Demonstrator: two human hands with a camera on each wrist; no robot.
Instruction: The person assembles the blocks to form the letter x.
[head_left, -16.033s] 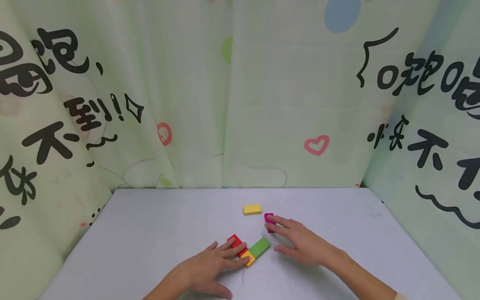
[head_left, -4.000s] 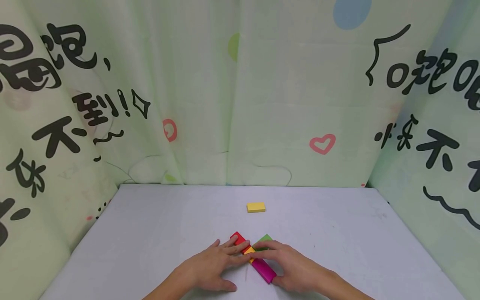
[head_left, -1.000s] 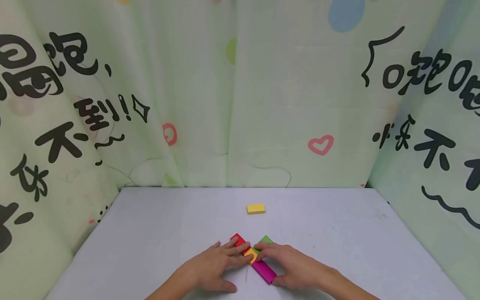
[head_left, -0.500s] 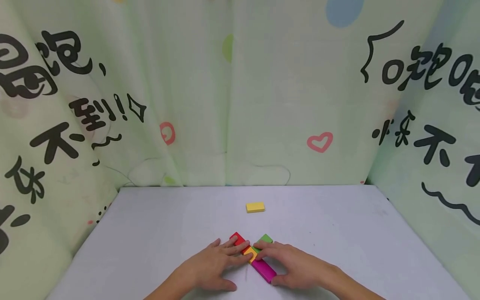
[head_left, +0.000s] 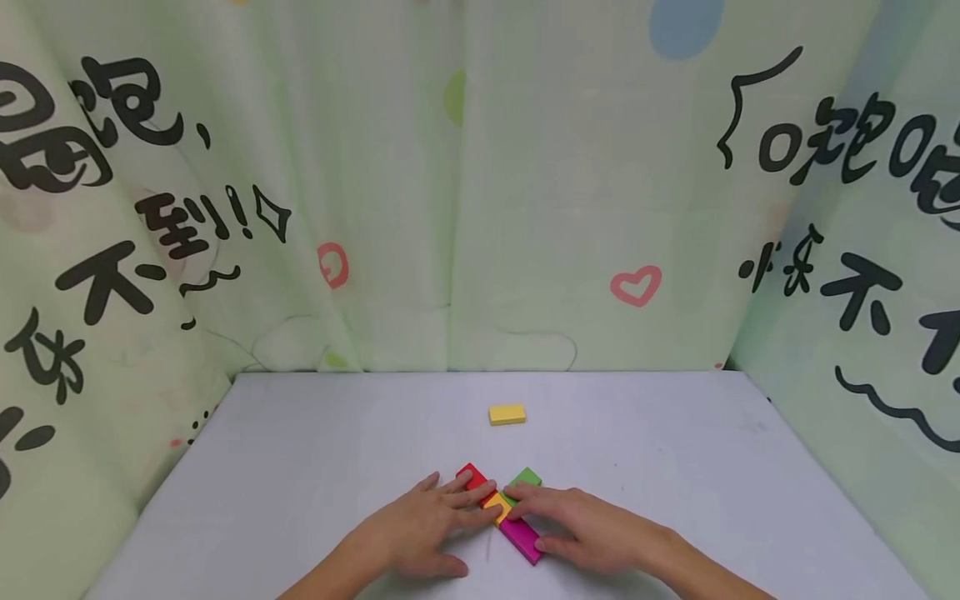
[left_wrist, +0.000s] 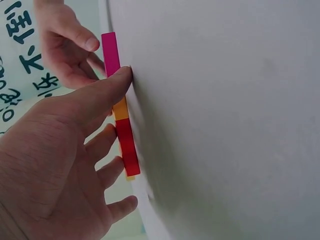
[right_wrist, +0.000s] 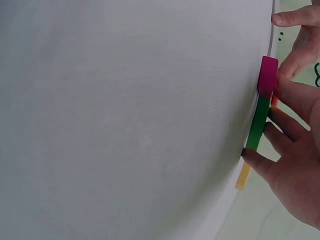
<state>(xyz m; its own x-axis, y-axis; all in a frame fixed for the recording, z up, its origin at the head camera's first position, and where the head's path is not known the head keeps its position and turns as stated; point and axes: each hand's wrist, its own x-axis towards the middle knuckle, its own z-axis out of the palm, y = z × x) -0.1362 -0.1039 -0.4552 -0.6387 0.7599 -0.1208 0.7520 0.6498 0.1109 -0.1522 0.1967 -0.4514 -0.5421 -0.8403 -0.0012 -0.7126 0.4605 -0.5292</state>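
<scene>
Red (head_left: 470, 472), orange (head_left: 495, 503) and magenta (head_left: 521, 541) blocks lie end to end in a diagonal line on the table, in the head view. A green block (head_left: 528, 477) branches from the orange one toward the back right. My left hand (head_left: 420, 529) rests its spread fingers on the red and orange blocks, thumb held apart. The fingertips of my right hand (head_left: 592, 529) touch where the green and orange blocks meet, partly hiding the green. Its thumb lies against the magenta block's side. The right wrist view shows the green block (right_wrist: 258, 122) along those fingers.
A yellow block (head_left: 507, 414) lies alone toward the back of the white table (head_left: 337, 433). A pale green curtain (head_left: 540, 192) with printed black writing hangs behind the table and along both sides.
Sixteen seconds ago the magenta block lay farther back under my right hand; by four seconds ago it lay against the orange one. Lately my right thumb shifted from its near end up its side.
</scene>
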